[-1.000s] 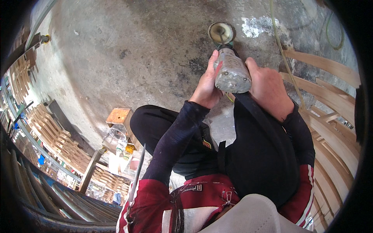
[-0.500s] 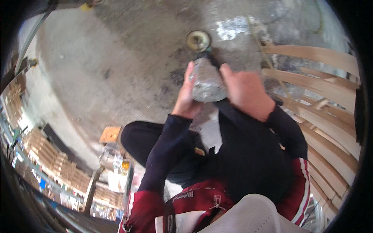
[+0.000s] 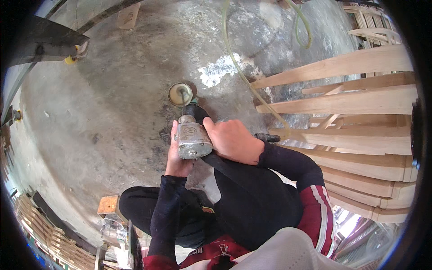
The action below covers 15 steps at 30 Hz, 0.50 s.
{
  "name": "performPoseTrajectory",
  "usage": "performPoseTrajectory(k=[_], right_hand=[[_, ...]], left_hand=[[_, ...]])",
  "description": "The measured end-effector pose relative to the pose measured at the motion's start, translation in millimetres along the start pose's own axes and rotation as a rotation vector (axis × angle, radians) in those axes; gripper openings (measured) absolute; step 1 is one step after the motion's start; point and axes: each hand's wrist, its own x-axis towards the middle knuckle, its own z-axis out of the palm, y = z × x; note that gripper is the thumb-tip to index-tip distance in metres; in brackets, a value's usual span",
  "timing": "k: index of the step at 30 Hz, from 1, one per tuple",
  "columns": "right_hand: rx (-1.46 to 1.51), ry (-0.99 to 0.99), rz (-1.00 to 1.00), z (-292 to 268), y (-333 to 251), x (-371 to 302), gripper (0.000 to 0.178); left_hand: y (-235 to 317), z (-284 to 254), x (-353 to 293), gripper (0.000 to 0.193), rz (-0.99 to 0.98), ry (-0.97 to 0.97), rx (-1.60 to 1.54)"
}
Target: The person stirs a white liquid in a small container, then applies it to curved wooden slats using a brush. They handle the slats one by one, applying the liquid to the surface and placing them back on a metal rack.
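Between my hands is an air tool [image 3: 194, 140] with a scuffed grey metal body and a black front section; its exact kind I cannot tell. My left hand [image 3: 178, 157] cups the left side of the metal body. The fingers of my right hand [image 3: 234, 140] are closed around its right side, thumb near the black part. Just beyond the tool, on the concrete, stands a small round dish [image 3: 171, 100] with something cream-coloured inside. A thin dark rod shows over the dish; whether it belongs to the tool I cannot tell.
Curved wooden slats [image 3: 360, 139] line the right side. A yellowish hose [image 3: 246, 83] runs down toward a black connector [image 3: 268, 137] near my right wrist. A wooden block [image 3: 108, 204] lies beside my left knee. Dark metal framing [image 3: 45, 47] stands at the far left.
The view has shifted, so the dish, tool and hands sit lower and further left. Both hands still hold the tool. More of the hose and slats shows now.
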Motion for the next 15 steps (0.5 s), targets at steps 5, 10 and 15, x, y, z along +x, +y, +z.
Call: performPoseTrajectory(k=[5, 10, 15], right_hand=[[0.01, -0.005, 0.08, 5, 2, 1, 0.021], [0.004, -0.016, 0.047, 3, -2, 1, 0.026], [-0.064, -0.005, 0.078, 8, -1, 3, 0.037]], left_hand=[[-2, 2, 0, 0.054, 0.006, 0.029, -0.025], [1, 0, -2, 0.054, -0.013, 0.032, 0.023], [3, 20, -10, 0.06, 0.024, 0.06, 0.105]])
